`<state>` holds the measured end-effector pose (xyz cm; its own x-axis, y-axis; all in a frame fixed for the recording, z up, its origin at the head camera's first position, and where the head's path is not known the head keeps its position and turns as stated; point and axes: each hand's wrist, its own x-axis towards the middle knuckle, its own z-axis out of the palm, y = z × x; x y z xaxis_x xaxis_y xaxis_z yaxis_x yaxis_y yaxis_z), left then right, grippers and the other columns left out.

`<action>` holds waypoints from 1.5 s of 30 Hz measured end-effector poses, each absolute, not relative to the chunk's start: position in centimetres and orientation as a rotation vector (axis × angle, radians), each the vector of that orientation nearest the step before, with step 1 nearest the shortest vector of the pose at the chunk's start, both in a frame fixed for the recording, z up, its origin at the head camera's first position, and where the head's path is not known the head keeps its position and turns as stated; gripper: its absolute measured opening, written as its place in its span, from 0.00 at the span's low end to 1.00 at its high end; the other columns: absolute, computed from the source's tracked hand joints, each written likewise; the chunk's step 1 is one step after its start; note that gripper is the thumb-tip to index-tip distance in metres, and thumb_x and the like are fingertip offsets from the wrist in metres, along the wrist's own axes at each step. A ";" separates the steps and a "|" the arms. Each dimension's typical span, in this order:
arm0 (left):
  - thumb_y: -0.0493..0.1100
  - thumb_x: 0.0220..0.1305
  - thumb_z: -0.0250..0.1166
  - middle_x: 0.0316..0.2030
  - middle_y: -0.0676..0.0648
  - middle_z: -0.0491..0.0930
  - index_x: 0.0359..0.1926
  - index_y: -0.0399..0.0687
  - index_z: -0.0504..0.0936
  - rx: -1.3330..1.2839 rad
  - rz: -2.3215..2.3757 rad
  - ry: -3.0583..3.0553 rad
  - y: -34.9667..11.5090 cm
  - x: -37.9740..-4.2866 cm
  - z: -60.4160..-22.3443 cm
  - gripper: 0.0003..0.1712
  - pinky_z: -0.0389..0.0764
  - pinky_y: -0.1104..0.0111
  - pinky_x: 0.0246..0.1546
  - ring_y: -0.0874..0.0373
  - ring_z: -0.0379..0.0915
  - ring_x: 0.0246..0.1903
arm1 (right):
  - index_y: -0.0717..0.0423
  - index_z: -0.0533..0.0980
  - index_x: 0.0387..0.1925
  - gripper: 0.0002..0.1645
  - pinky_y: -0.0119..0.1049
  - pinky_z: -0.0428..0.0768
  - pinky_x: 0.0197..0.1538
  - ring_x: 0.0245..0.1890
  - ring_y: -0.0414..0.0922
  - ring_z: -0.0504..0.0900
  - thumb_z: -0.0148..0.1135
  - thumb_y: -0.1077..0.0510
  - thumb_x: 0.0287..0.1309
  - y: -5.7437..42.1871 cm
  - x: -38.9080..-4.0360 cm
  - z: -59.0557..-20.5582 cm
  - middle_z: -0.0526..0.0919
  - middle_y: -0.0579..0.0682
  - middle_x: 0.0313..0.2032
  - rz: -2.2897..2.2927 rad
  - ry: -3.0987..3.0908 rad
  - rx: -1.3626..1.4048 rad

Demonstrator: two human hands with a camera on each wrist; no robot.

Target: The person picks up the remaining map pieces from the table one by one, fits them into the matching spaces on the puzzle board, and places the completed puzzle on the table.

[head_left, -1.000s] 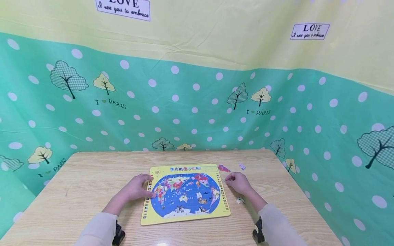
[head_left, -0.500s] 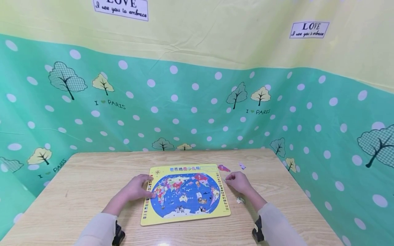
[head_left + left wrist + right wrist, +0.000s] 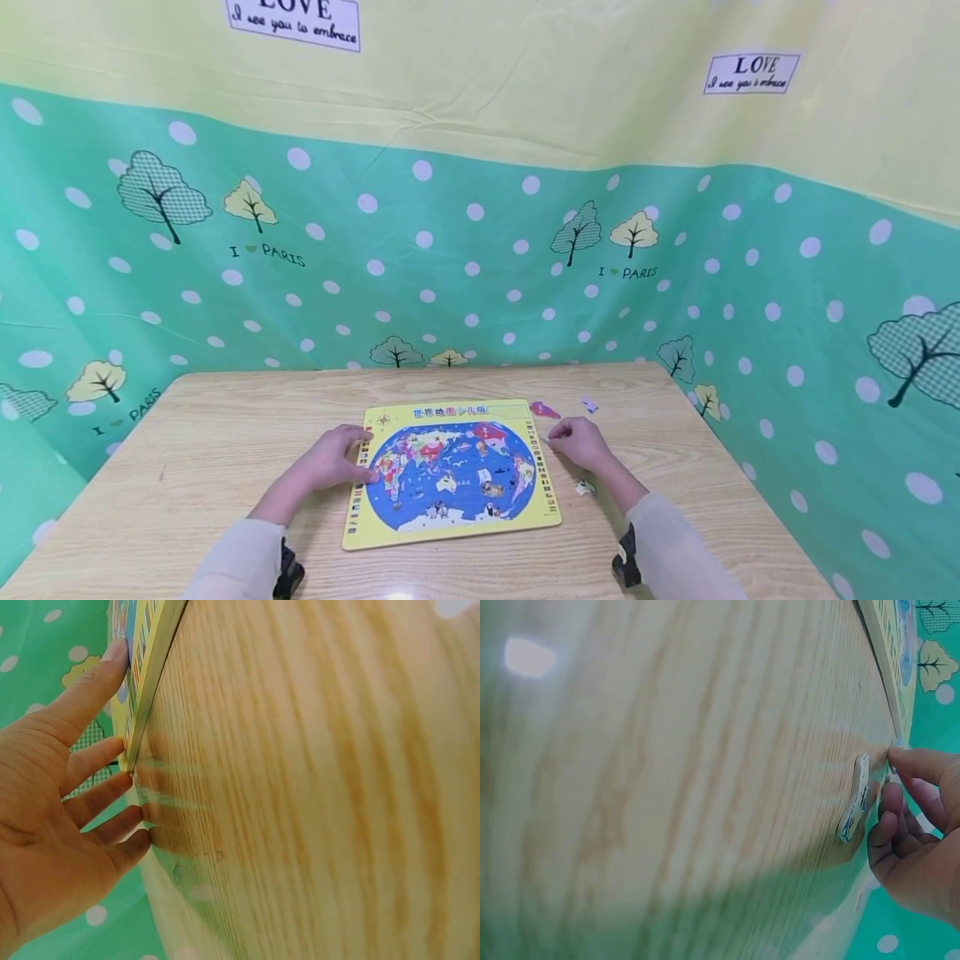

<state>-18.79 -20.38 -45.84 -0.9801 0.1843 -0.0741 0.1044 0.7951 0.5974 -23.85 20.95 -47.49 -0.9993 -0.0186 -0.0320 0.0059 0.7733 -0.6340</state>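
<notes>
A world map puzzle board point(image 3: 536, 517) with a yellow border and blue oceans lies on the table. My left hand point(image 3: 337, 457) is at its left edge; in the left wrist view the thumb point(image 3: 112, 656) rests on the border, the other fingers extended by the board's side. Just off the right edge, my right hand point(image 3: 581, 447) pinches a small pale puzzle piece point(image 3: 898, 742) between thumb and index finger, mostly hidden by the fingertips. Close below that hand lies a white-and-green puzzle piece point(image 3: 585, 487), seen edge-on in the right wrist view.
By the board's upper right corner lies a red puzzle piece point(image 3: 545, 410), with a lilac piece point(image 3: 590, 405) farther right. The wooden table point(image 3: 225, 433) extends around the board. A green-and-yellow printed cloth point(image 3: 427, 275) hangs behind it and at the sides.
</notes>
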 end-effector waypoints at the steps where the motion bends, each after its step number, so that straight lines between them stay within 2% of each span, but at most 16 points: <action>1: 0.55 0.37 0.77 0.62 0.30 0.64 0.58 0.37 0.72 0.230 0.940 2.852 -20.4 -18.8 -45.8 0.47 0.61 0.39 0.62 0.29 0.56 0.62 | 0.54 0.80 0.30 0.03 0.30 0.75 0.32 0.29 0.40 0.74 0.66 0.59 0.52 21.0 -23.9 -47.5 0.79 0.46 0.27 -1.045 2.926 -0.011; 21: 0.55 0.37 0.77 0.63 0.30 0.63 0.59 0.37 0.72 0.215 0.947 2.846 -20.4 -19.0 -46.1 0.48 0.60 0.39 0.63 0.30 0.56 0.63 | 0.56 0.80 0.28 0.02 0.32 0.78 0.33 0.29 0.40 0.76 0.66 0.62 0.50 20.5 -23.5 -46.9 0.81 0.47 0.27 -1.061 2.921 -0.022; 31: 0.56 0.36 0.77 0.63 0.31 0.64 0.59 0.38 0.72 0.213 0.943 2.848 -20.4 -19.0 -46.1 0.48 0.61 0.39 0.63 0.30 0.56 0.63 | 0.56 0.80 0.28 0.02 0.29 0.76 0.29 0.27 0.41 0.75 0.65 0.61 0.51 20.4 -23.3 -46.7 0.80 0.48 0.26 -1.078 2.896 0.020; 38: 0.55 0.37 0.77 0.63 0.31 0.64 0.59 0.37 0.72 0.219 0.955 2.844 -20.5 -19.0 -46.2 0.48 0.60 0.40 0.63 0.30 0.56 0.63 | 0.57 0.80 0.30 0.03 0.30 0.78 0.30 0.29 0.41 0.76 0.65 0.61 0.51 20.6 -23.3 -46.7 0.81 0.48 0.27 -1.101 2.875 0.033; 45: 0.55 0.37 0.76 0.63 0.31 0.64 0.59 0.37 0.72 0.237 0.941 2.854 -20.5 -19.0 -46.1 0.48 0.60 0.39 0.63 0.30 0.56 0.63 | 0.58 0.81 0.33 0.06 0.30 0.76 0.26 0.26 0.41 0.75 0.65 0.59 0.52 20.7 -23.5 -46.6 0.80 0.49 0.27 -1.163 2.820 0.074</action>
<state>-18.97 -20.49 -46.13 -0.9796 0.1877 -0.0716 0.1083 0.7935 0.5989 -23.49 20.67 -46.55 -0.9947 0.0103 -0.1020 0.0792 0.7089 -0.7009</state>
